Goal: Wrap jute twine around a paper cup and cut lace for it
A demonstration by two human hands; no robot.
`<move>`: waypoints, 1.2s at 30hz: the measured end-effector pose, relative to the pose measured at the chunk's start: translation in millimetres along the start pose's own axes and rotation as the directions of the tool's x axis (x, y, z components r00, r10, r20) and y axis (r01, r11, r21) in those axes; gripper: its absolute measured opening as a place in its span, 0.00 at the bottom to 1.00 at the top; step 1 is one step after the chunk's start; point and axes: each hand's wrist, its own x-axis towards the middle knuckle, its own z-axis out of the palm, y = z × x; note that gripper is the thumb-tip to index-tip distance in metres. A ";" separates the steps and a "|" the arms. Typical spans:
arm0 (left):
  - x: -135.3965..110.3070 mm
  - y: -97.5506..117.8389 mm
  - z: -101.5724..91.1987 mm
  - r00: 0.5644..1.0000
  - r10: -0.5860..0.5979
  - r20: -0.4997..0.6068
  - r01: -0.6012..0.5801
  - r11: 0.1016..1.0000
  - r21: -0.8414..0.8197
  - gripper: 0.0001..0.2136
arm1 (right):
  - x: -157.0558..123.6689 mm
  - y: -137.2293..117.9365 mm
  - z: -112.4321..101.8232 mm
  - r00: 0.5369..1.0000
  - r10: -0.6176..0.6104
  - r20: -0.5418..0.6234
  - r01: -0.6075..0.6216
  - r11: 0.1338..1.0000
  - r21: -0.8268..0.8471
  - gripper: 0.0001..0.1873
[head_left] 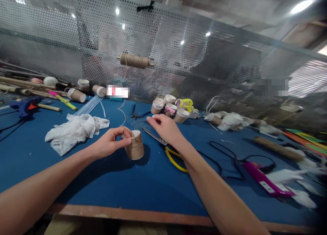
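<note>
A small cup wrapped in brown twine (136,147) is tilted slightly above the blue table, its white inside facing up. My left hand (113,141) is closed on its rim, thumb outside and fingers partly inside. To the right, my right hand (165,127) hovers past the cup with thumb and fingertips pinched together. Whatever may be between those fingertips is too small to make out. Beneath that wrist lie scissors (176,157) with yellow handles, partly hidden by the forearm. A twine roll (134,61) hangs on the mesh panel, its loose strand running down toward my left hand.
Crumpled white fabric (76,129) lies left of the cup, with a blue glue gun (25,107) farther left. Several finished small cups (182,115) stand at the back beside dark pliers (139,115). A purple device (267,180) and black cable (237,160) occupy the right.
</note>
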 end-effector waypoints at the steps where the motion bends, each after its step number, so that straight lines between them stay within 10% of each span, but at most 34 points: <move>1: -0.3 0.3 0.5 1.000 -0.006 0.010 0.006 1.000 -0.008 0.09 | -7.0 -14.8 -0.6 0.993 -0.105 0.049 0.104 0.994 0.032 0.13; 5: -1.4 2.8 1.0 0.998 -0.064 0.029 0.064 0.998 -0.014 0.09 | -22.1 -51.9 2.2 0.912 -0.400 0.093 0.399 0.916 0.028 0.08; 14: -3.7 10.7 2.2 0.994 -0.106 0.018 0.108 0.976 -0.187 0.12 | -40.4 -21.1 -8.1 0.983 -0.175 0.054 0.112 0.807 0.580 0.06; 36: -11.5 23.0 9.2 0.979 -0.080 0.185 0.144 0.922 -0.360 0.07 | -57.6 -2.0 8.2 0.991 -0.131 -0.018 0.113 0.768 0.630 0.05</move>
